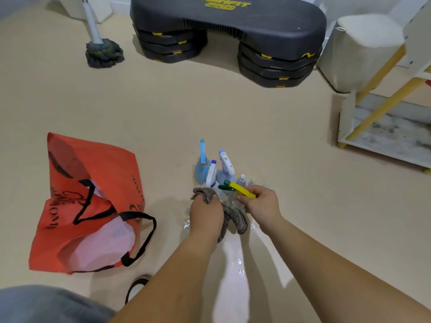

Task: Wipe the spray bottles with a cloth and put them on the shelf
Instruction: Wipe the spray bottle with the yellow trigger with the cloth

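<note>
Several spray bottles stand grouped on the floor: a light blue bottle (201, 169), a white-headed one (211, 174), a bluish one with a white trigger head (225, 167) and a small clear one (242, 180). My right hand (260, 205) grips a clear bottle by its yellow and green spray head (240, 189). My left hand (205, 214) grips a grey-brown cloth (233, 219) against that clear bottle's body, which my hands mostly hide. The white shelf (382, 145) with yellow legs stands at the right.
An orange bag (88, 206) with black handles lies on the floor to the left. A mop (103, 51) stands at the back left, a black step platform (228, 31) at the back, a white stool (363, 52) beside the shelf.
</note>
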`<state>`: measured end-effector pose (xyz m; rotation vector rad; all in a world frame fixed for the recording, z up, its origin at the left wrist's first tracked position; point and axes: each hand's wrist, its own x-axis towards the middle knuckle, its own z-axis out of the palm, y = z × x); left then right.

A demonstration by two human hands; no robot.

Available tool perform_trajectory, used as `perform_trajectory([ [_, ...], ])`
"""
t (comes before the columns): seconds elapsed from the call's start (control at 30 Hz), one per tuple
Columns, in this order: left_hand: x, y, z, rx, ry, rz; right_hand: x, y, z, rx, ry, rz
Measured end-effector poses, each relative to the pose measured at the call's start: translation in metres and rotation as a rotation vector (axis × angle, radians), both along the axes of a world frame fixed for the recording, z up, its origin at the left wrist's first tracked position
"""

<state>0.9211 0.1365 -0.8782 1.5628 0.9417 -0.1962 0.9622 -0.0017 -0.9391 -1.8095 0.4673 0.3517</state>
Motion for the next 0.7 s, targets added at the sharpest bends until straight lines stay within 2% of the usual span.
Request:
perform_trajectory([
  [0.2,-0.001,0.005,0.047,0.112,-0.178,-0.067,-0.015,-0.022,0.057,-0.089,-0.091,0.149],
  [0.33,-0.001,0.009,0.095,0.248,-0.239,-0.367,-0.022,-0.035,0.119,-0.176,-0.147,0.285],
  [0.53,0.001,-0.004,0.186,0.427,-0.297,-0.907,-0.04,-0.073,0.22,-0.225,-0.216,0.321],
  [0.6,-0.004,-0.017,0.207,0.428,-0.402,-0.999,-0.052,-0.087,0.25,-0.173,-0.245,0.293],
  [0.7,-0.006,-0.045,0.228,0.477,-0.576,-1.01,-0.07,-0.106,0.284,-0.038,-0.255,0.204],
])
